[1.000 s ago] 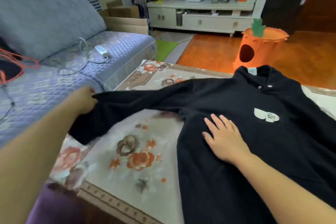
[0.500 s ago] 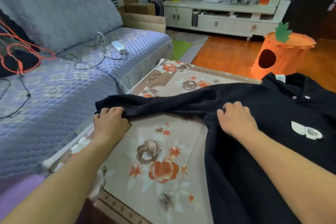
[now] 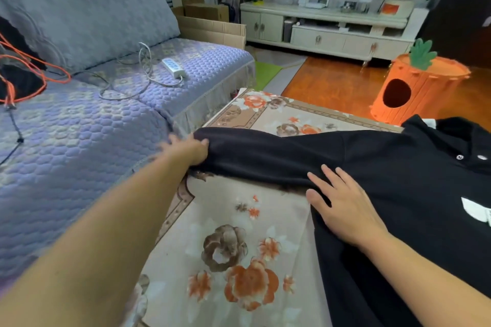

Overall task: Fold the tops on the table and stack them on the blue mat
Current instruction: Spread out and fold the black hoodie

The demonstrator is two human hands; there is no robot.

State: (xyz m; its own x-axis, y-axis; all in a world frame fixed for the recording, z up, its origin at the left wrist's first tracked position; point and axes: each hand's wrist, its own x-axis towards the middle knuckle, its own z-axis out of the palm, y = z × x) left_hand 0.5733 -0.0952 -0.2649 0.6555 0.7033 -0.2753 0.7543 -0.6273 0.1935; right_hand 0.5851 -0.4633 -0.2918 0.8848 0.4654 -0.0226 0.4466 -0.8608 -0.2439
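Black top [image 3: 398, 180]: left hand [image 3: 186, 150] has drawn its pinched sleeve cuff out straight; right hand [image 3: 342, 207] now presses flat, fingers spread, ready for folding.

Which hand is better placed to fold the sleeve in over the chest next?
The left hand: it grips the cuff of the black top at the stretched-out sleeve's end. The right hand lies flat near the shoulder, suited to anchoring.
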